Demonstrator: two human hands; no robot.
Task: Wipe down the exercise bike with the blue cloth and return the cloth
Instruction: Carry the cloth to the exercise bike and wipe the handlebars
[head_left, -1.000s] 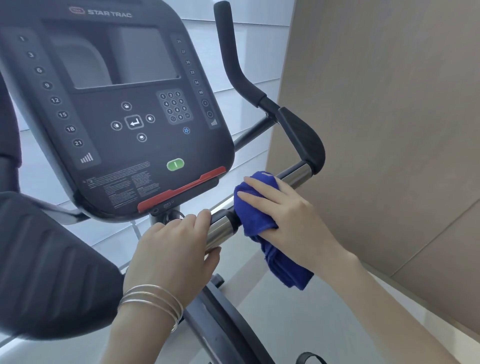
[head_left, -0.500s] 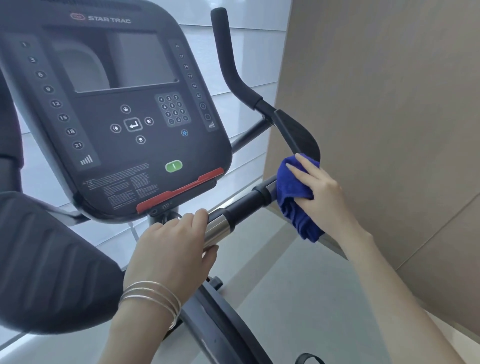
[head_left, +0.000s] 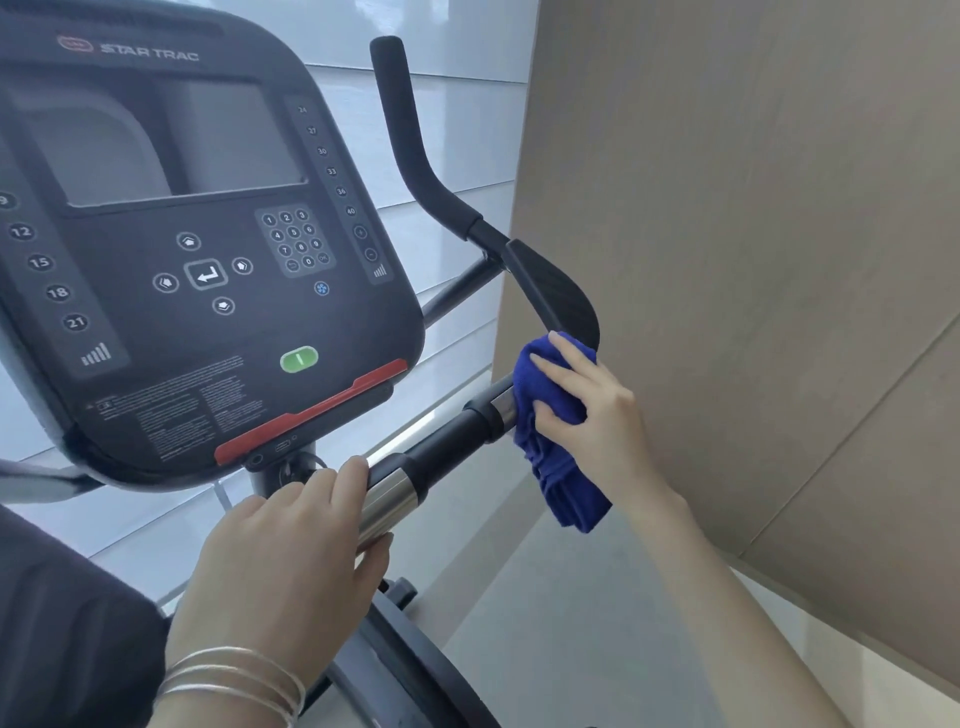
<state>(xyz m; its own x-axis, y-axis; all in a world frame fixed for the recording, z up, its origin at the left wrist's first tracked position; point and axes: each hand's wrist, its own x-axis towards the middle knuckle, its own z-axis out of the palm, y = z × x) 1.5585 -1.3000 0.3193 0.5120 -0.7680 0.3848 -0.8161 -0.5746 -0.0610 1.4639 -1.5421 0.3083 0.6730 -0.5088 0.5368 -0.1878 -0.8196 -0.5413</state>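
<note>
My right hand (head_left: 597, 415) is clasping the blue cloth (head_left: 550, 467) around the outer end of the exercise bike's handlebar (head_left: 441, 452), its loose tail hanging below the bar. My left hand (head_left: 280, 566) is gripping the bar's chrome sleeve (head_left: 389, 499) just under the console (head_left: 208, 312).

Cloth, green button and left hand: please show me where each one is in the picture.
cloth (head_left: 558, 467): head view, on its hanging lower part.
green button (head_left: 298, 359): head view, on its middle.
left hand (head_left: 280, 564): head view, on the back of the hand.
</note>
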